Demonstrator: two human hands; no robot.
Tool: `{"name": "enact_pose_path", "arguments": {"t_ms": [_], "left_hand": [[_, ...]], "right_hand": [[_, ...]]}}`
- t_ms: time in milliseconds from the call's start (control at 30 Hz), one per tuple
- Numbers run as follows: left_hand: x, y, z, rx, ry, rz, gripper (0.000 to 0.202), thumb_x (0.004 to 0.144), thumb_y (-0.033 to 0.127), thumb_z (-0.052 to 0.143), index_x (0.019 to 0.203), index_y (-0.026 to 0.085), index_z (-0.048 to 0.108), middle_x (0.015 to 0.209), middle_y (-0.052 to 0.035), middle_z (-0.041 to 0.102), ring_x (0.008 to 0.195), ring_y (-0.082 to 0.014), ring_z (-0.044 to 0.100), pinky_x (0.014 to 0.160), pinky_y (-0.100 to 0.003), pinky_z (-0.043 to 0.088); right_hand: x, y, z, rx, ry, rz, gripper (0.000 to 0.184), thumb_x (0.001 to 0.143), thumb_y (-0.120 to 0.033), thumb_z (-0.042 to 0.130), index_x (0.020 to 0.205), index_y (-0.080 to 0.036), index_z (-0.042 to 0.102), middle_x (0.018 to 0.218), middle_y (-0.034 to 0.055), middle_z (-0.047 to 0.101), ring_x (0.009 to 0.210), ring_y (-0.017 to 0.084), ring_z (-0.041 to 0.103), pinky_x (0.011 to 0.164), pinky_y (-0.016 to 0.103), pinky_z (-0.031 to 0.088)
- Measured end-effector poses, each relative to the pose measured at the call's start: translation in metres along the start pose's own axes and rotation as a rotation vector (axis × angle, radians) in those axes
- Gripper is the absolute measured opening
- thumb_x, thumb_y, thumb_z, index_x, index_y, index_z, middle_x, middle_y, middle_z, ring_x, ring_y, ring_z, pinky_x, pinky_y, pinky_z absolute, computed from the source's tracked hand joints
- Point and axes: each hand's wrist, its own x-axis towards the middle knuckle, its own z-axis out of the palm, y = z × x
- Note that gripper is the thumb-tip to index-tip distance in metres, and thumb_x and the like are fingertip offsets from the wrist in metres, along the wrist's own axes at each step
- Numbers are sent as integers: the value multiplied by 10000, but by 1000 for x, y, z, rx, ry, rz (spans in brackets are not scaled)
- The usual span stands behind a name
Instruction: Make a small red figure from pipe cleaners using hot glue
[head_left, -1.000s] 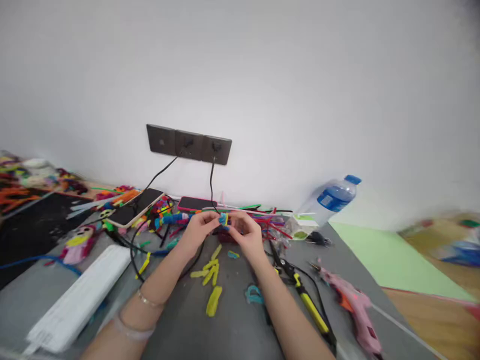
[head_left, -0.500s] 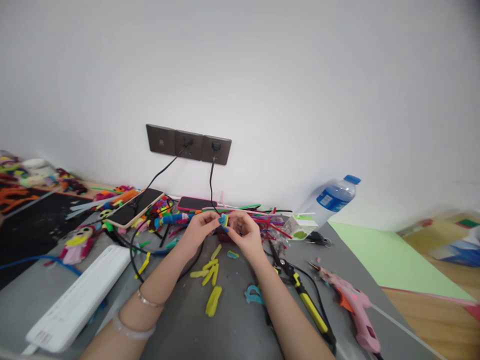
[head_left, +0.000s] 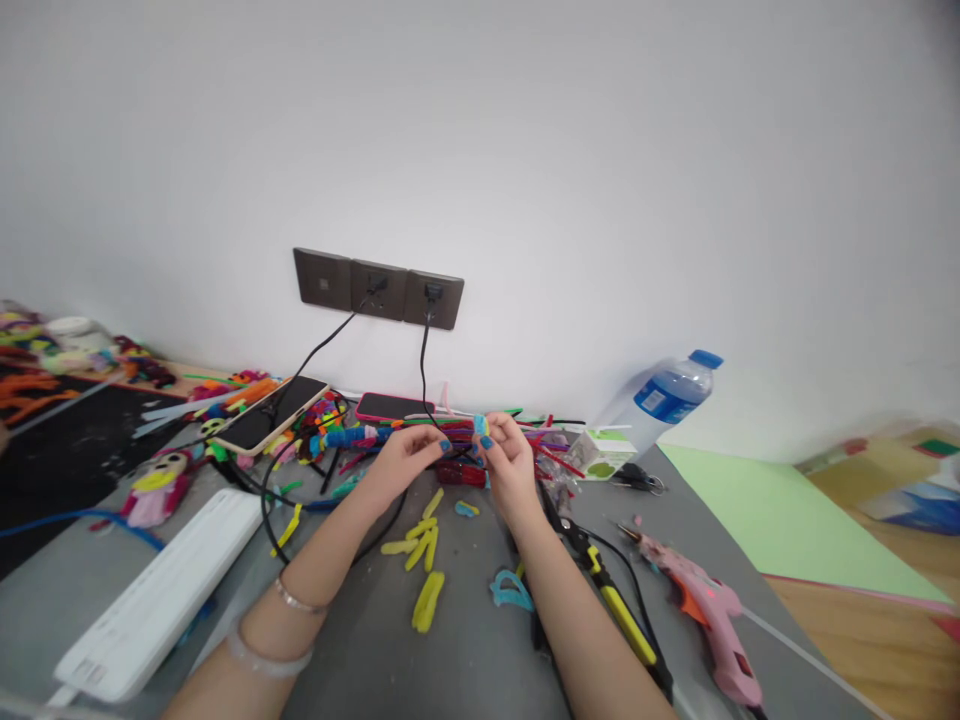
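Note:
Between the thumb and fingers of my right hand (head_left: 511, 465) is a small blue-and-yellow pipe-cleaner piece (head_left: 481, 426), lifted above the table. My left hand (head_left: 405, 462) is just to its left, thumb and fingers drawn together and apart from that piece. Whether anything is pinched in its fingertips I cannot make out. Below the hands lie several short yellow pipe-cleaner pieces (head_left: 426, 602) and a smaller blue-and-yellow piece (head_left: 466, 509). A light blue looped pipe cleaner (head_left: 511, 590) rests beside my right forearm.
Black-and-yellow pliers (head_left: 619, 605) and a pink glue gun (head_left: 709, 610) lie on the right. A water bottle (head_left: 673, 390) and small box (head_left: 600, 453) stand behind. A white power strip (head_left: 161, 595), a phone (head_left: 271, 415) and fuzzy dolls (head_left: 156, 490) are on the left.
My hands have moved apart. The blue-and-yellow piece, earlier between both hands, has shifted right and up in my right hand, while my left hand has come away from it.

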Motion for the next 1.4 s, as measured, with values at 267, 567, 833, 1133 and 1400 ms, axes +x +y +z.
{"name": "enact_pose_path", "arguments": {"t_ms": [267, 567, 833, 1133, 1400], "left_hand": [[-11, -18, 10, 812, -150, 265, 405, 774, 178, 647, 1179, 178, 642, 1199, -101, 599, 1134, -277, 523, 997, -424, 453], [-6, -16, 8, 714, -68, 180, 239, 750, 130, 651, 978, 197, 678, 975, -66, 688, 934, -249, 606, 850, -373, 474], [-1, -16, 11, 84, 135, 79, 220, 726, 314, 727, 878, 196, 620, 898, -56, 709, 840, -212, 650, 713, -282, 460], [0, 1, 16, -585, 7, -273, 337, 742, 430, 698, 921, 146, 667, 894, -96, 744, 653, -136, 635, 528, -207, 410], [0, 6, 16, -724, 34, -258, 250, 694, 195, 754, 928, 173, 666, 863, -39, 714, 756, -147, 668, 607, -223, 498]], "right_hand": [[2, -6, 0, 87, 105, 39, 281, 783, -451, 673, 867, -233, 517, 566, -61, 460, 496, 113, 374, 468, 243, 279], [3, -4, -2, 22, 168, -30, 231, 835, -435, 605, 845, -231, 497, 579, -62, 444, 492, 109, 364, 469, 244, 276], [-1, -5, -1, -168, 257, -173, 310, 837, -500, 621, 921, -236, 480, 585, -65, 429, 493, 109, 369, 475, 241, 283], [-3, -6, 2, -201, 81, -142, 281, 844, -447, 648, 943, -229, 500, 733, -15, 536, 624, 136, 496, 569, 254, 380], [-7, -1, 4, -288, -44, -143, 207, 863, -354, 629, 977, -223, 517, 748, -6, 550, 614, 131, 487, 539, 249, 378]]}}
